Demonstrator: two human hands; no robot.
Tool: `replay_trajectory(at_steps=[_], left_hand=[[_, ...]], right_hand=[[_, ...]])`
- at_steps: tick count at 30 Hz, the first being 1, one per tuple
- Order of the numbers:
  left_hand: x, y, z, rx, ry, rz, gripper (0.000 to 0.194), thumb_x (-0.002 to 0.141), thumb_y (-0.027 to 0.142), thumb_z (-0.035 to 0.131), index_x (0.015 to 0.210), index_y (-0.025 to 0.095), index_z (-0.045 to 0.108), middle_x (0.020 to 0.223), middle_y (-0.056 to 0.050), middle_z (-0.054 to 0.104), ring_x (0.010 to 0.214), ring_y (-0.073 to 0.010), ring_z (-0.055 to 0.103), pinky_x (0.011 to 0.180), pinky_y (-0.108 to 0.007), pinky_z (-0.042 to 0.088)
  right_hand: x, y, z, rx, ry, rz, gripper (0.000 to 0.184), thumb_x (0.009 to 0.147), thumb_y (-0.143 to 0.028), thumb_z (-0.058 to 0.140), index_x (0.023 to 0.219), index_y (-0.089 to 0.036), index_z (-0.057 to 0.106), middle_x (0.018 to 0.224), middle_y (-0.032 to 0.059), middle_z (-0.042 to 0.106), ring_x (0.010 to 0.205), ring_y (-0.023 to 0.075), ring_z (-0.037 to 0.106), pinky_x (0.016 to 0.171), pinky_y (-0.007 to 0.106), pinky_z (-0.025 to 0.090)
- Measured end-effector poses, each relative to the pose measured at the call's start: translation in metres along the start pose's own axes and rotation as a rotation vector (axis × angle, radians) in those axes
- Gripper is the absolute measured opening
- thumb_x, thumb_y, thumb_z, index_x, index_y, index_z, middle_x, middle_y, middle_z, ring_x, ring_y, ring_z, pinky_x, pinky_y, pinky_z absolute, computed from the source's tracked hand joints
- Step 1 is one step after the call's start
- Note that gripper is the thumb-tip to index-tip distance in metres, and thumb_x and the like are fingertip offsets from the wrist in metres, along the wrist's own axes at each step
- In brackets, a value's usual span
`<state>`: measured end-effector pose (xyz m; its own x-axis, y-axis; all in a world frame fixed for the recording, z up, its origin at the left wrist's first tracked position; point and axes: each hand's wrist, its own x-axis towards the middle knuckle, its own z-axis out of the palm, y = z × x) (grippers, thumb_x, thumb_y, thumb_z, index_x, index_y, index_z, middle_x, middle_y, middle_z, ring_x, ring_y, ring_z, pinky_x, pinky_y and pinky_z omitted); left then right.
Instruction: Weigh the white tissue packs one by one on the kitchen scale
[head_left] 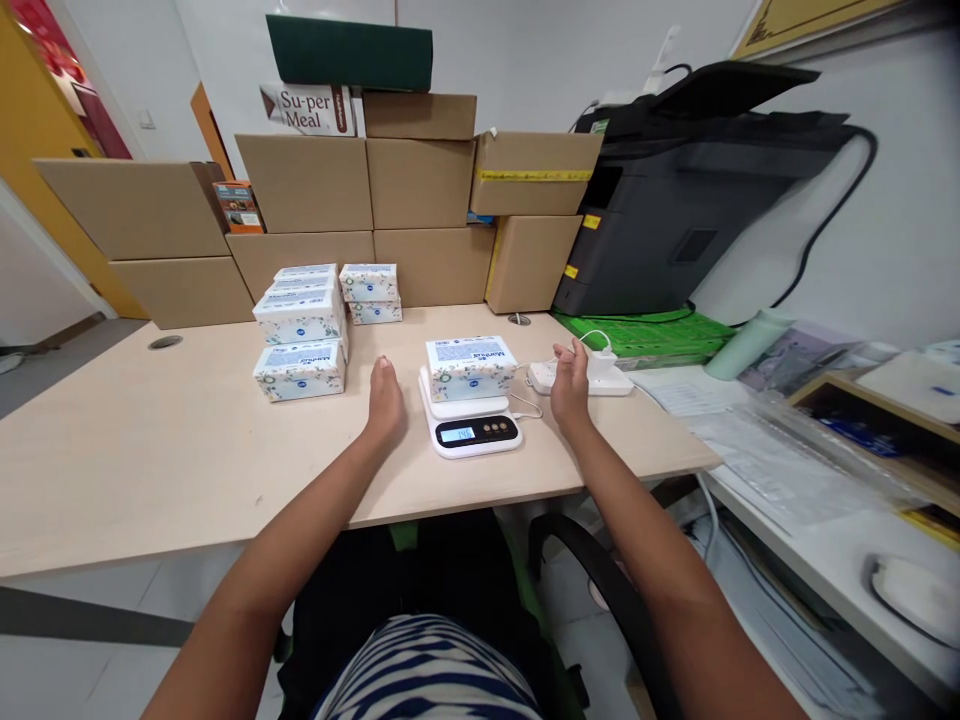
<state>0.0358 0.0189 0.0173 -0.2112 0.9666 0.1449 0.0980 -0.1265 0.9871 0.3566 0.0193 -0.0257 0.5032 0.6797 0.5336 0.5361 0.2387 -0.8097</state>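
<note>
A white tissue pack (471, 368) with a floral print and blue lettering lies flat on a white digital scale (480, 437). The scale's small display is lit with digits. To the left of the scale, my left hand (386, 402) rests on edge by the tabletop, open and holding nothing, apart from the pack. My right hand (571, 384) is on the other side, open with its fingers loosely bent, close to a white power strip (541, 377). More tissue packs (301, 370) of the same print stand stacked left of my left hand, with a shorter stack (375, 312) behind.
Cardboard boxes (431, 265) are piled along the back of the wooden table (187, 450). A large black printer (652, 220) stands at the back right, near a green package (637, 335). A pale green bottle (748, 343) lies tilted on the white side desk. A chair armrest (577, 545) sits below the table edge.
</note>
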Motion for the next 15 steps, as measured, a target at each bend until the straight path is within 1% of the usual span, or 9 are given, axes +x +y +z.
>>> replay_trajectory(at_steps=[4,6,11,15], left_hand=[[-0.0027,0.0050,0.0004,0.002,0.001,-0.020,0.073,0.114,0.065,0.028,0.172,0.023,0.042,0.187,-0.009,0.032,0.177,-0.0226,0.022,0.146,-0.040,0.016],[-0.0041,0.0071,0.0003,-0.003,0.004,-0.027,0.072,0.115,0.062,0.028,0.173,0.021,0.041,0.187,-0.010,0.032,0.177,-0.0224,0.021,0.146,-0.039,0.016],[-0.0060,0.0092,0.0007,-0.003,0.000,-0.040,0.072,0.115,0.061,0.027,0.174,0.022,0.039,0.188,-0.008,0.031,0.178,-0.0206,0.019,0.146,-0.037,0.017],[-0.0043,0.0067,0.0007,-0.007,-0.002,-0.039,0.076,0.115,0.063,0.027,0.174,0.017,0.038,0.188,-0.010,0.030,0.178,-0.0214,0.015,0.146,-0.033,0.014]], right_hand=[[0.0011,-0.0005,0.0006,0.050,0.009,0.006,0.097,0.103,-0.080,0.020,0.171,-0.012,0.029,0.164,0.0303,0.054,0.155,0.0326,0.058,0.128,0.053,0.045],[0.0012,-0.0009,0.0009,0.076,0.008,0.016,0.098,0.103,-0.080,0.023,0.170,-0.009,0.029,0.166,0.0315,0.052,0.157,0.0324,0.056,0.130,0.052,0.043],[0.0007,-0.0004,0.0017,0.108,-0.003,0.024,0.098,0.101,-0.080,0.026,0.171,-0.011,0.028,0.168,0.0297,0.050,0.159,0.0317,0.055,0.131,0.052,0.041],[0.0010,-0.0001,0.0007,0.058,0.016,0.045,0.095,0.102,-0.081,0.026,0.171,-0.015,0.030,0.170,0.0287,0.049,0.158,0.0333,0.055,0.132,0.056,0.040]])
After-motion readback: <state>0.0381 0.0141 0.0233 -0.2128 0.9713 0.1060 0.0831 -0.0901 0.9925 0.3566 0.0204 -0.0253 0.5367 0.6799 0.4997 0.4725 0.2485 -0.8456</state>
